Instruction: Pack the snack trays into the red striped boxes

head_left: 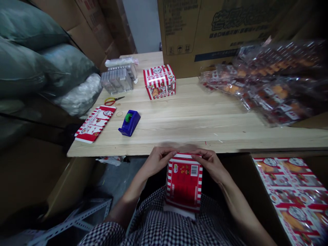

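Between my hands is a red-and-white striped cardboard box [183, 184], held at the table's front edge over my lap, with a barcode on the panel facing up. My left hand [161, 160] pinches its far left corner. At the far right corner, my right hand [207, 162] grips the same white-edged end with thumb and fingers. The box's inside is hidden. On the table beyond stand a filled box [160, 82] of the same print and a blue tape dispenser [130, 123] with a green core.
Flat striped cartons [96, 123] lie at the table's left end, near yellow-handled scissors [111, 100] and clear plastic cases [116, 81]. Plastic-wrapped packs [279, 92] pile up at right. A big carton [184, 37] stands behind. Finished-looking boxes [294, 194] fill a carton at lower right.
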{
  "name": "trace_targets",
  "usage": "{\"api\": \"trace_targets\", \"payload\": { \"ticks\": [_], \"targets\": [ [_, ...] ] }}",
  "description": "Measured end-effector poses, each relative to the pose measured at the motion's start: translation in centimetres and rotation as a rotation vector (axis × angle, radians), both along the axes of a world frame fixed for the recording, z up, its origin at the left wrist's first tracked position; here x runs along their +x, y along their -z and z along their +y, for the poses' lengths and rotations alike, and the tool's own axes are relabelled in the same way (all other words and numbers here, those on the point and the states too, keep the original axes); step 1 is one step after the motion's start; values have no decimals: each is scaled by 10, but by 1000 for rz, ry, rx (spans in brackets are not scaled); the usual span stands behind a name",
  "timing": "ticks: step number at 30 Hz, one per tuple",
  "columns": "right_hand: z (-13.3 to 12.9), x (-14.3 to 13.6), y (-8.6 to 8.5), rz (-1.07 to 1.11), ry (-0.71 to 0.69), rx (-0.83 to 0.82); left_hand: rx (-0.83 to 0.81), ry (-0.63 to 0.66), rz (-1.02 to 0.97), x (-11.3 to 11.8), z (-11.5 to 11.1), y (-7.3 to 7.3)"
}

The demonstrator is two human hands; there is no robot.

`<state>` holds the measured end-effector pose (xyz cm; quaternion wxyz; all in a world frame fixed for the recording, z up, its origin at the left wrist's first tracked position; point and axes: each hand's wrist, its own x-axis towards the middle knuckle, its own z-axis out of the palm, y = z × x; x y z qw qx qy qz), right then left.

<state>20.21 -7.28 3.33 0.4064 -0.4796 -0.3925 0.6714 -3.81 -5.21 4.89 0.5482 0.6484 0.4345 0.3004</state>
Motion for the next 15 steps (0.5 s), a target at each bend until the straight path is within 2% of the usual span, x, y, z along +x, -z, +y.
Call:
{"api": "trace_targets", "payload": {
  "ticks": [10, 15],
  "targets": [
    [-21, 4, -2, 87, -52, -75, -30, -26, -45, 0, -30, -20],
    [-21, 5, -3, 94, -101, -104, -115, -77, -37, 1, -29, -14]
  ]
}}
